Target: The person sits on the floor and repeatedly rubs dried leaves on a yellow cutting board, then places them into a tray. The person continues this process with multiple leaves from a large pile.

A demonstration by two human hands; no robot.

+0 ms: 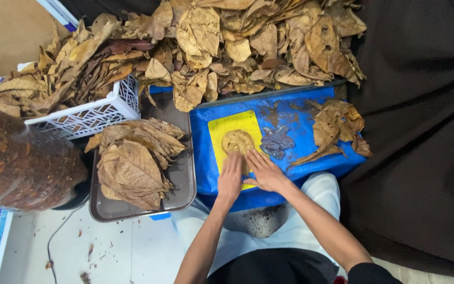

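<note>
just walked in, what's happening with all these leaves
A person presses both hands flat on a dry brown leaf lying on a yellow board, the left hand beside the right hand. The board sits on a blue box lid. A metal tray to the left holds stacked leaves, and a big leaf pile lies behind.

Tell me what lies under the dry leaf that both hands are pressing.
Under the dry leaf is a yellow mat, which rests on a blue board. The left hand and right hand cover the leaf's lower edge and the mat there.
</note>
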